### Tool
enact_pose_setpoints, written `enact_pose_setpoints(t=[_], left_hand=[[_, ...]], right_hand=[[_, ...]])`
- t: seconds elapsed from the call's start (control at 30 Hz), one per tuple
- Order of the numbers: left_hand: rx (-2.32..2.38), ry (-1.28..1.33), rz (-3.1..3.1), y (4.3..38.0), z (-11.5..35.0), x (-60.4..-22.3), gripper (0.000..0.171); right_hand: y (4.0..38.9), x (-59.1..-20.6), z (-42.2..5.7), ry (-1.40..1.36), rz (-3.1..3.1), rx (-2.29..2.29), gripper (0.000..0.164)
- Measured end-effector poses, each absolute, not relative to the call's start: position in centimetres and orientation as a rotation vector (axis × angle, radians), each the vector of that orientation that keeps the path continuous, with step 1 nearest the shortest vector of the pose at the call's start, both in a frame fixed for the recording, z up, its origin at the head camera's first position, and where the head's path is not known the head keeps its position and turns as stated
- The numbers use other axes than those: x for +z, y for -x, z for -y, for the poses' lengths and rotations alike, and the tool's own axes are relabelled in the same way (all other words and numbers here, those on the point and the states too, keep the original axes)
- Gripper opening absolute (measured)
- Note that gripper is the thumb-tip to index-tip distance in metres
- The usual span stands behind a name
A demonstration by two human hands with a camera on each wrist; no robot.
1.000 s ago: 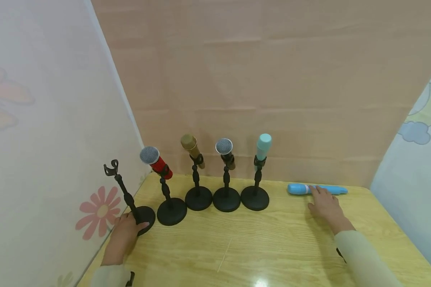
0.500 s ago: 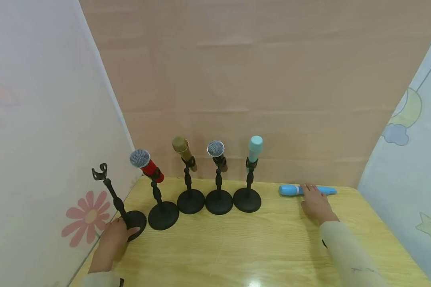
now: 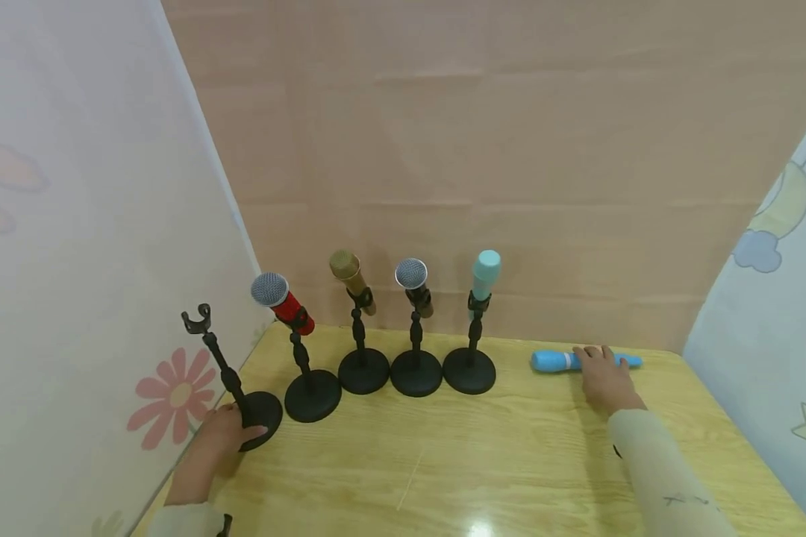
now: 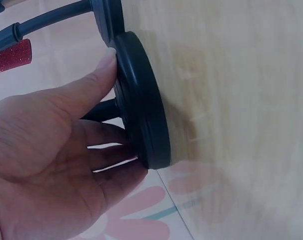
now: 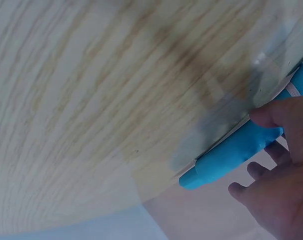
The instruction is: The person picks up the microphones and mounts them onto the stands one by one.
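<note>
My left hand holds the round base of a black microphone stand at the left end of the row; its clip on top is bare. In the left wrist view the thumb lies on the rim of the base, with fingers spread around its other side. At the right, my right hand grips a blue microphone lying on the table near the back edge. In the right wrist view the thumb is on one side of the blue microphone, fingers on the other, partly hidden.
Several more black stands form a row, bearing a red microphone, a gold microphone, a silver-headed dark microphone and a mint microphone. A brown backdrop stands behind the wooden table, with patterned walls at both sides.
The head view has shifted slightly left and right. Both hands keep their holds; the left stand and the blue microphone sit slightly nearer to me than a second ago.
</note>
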State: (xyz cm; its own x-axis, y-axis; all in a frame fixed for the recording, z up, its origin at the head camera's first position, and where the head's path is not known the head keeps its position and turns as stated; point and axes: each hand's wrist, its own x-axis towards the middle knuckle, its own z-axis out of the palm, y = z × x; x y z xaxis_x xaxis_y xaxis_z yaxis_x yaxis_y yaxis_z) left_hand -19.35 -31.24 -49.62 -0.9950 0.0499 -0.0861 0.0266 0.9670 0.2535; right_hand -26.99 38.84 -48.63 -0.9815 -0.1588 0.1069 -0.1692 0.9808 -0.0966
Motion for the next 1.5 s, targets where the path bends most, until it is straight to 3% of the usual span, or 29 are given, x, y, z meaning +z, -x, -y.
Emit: enact_pose_setpoints(t=[0.4, 0.6, 0.77, 1.2, 1.5], left_hand=[[0.4, -0.152, -2.964, 18.2, 30.9, -49.0, 0.078], [0.5, -0.131, -2.926, 17.5, 30.6, -49.1, 0.082], [0.516, -0.156, -2.936, 16.8, 30.0, -48.9, 0.084], [0.521, -0.089, -2.874, 16.4, 29.0, -49.1, 0.1], [0.515, -0.151, -2.854, 15.4, 26.3, -48.9, 0.097]], right_hand=[[26.5, -48.5, -39.3, -0.222, 3.032, 0.209, 0.026], [26.6, -47.2, -39.2, -0.139, 3.032, 0.41, 0.034], [25.4, -45.7, -37.5, -0.132, 2.877, 0.599, 0.025], [21.7, -42.1, -33.2, 0.012, 2.591, 1.106, 0.039], [19.7, -41.1, -29.0, -0.099, 2.459, 1.336, 0.029]])
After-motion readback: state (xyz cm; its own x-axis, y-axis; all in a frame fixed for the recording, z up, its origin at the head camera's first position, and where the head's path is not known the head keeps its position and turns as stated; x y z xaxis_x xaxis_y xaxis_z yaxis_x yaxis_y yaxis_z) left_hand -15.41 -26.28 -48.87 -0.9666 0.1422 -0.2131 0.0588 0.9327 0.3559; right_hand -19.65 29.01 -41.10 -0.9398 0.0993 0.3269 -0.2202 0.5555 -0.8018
